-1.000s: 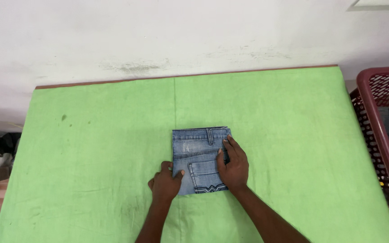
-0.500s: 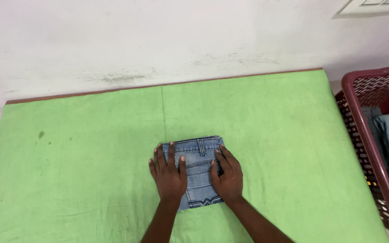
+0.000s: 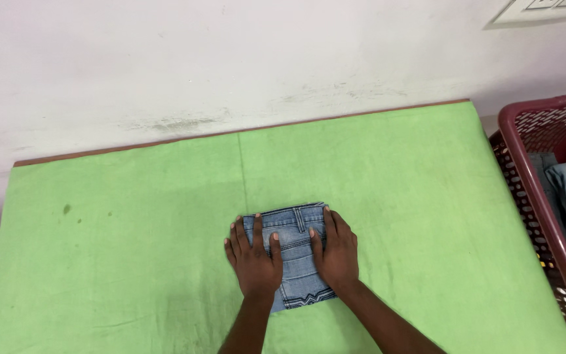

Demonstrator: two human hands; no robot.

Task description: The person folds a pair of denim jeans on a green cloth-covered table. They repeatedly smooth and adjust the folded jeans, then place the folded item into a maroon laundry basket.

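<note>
On the green cloth-covered table [image 3: 132,262], near its middle and toward the near edge, lies a folded pair of blue jeans [image 3: 294,255], its long axis running near to far. Both hands lie flat on it, fingers spread and gripping nothing: the left hand [image 3: 255,259] on its left half, the right hand [image 3: 335,252] on its right, equally close. A maroon basket [image 3: 525,170] of denim is cut off at right; the palms hide much of the fold

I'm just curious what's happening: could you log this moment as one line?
left hand: flat on folded jeans | right hand: flat on folded jeans | surface: green cloth | side: red basket
</note>
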